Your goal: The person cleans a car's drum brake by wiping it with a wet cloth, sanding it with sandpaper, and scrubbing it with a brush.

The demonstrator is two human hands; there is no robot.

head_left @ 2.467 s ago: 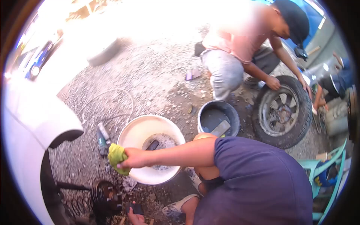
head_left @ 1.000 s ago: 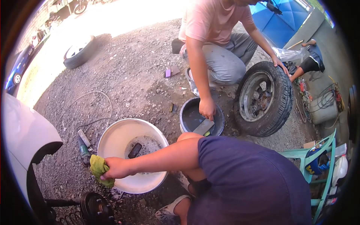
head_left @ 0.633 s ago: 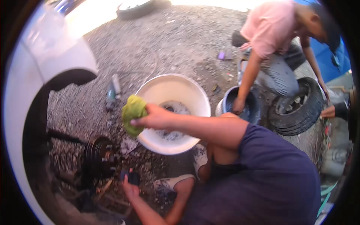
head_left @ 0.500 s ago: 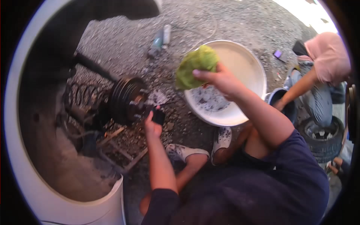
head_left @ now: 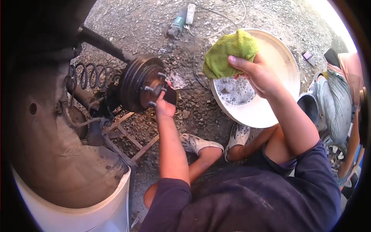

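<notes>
In the head view, my right hand (head_left: 259, 75) grips a bunched green cloth (head_left: 230, 54), thumb on top, above the rim of a large round metal basin (head_left: 270, 112). Soapy, greyish water (head_left: 235, 92) with foam lies in the basin. My left hand (head_left: 165, 107) is closed around a small black flat piece (head_left: 170, 97), whose exact kind I cannot make out. It is close beside the studs of a dark, rusty brake drum (head_left: 135, 83); whether it touches them I cannot tell.
A coil spring (head_left: 92, 75) and the white car fender (head_left: 73, 216) are at left. A metal stand (head_left: 129, 141) sits below the drum. On the gravel lies a teal angle grinder (head_left: 178, 24) with a cord. At right are another person's leg (head_left: 335, 104), a bucket (head_left: 308, 106) and a tire (head_left: 334, 152).
The view has shifted, with the drum and basin now appearing further right. My right hand still holds the cloth over the basin. The other person's arm is no longer in the bucket.
</notes>
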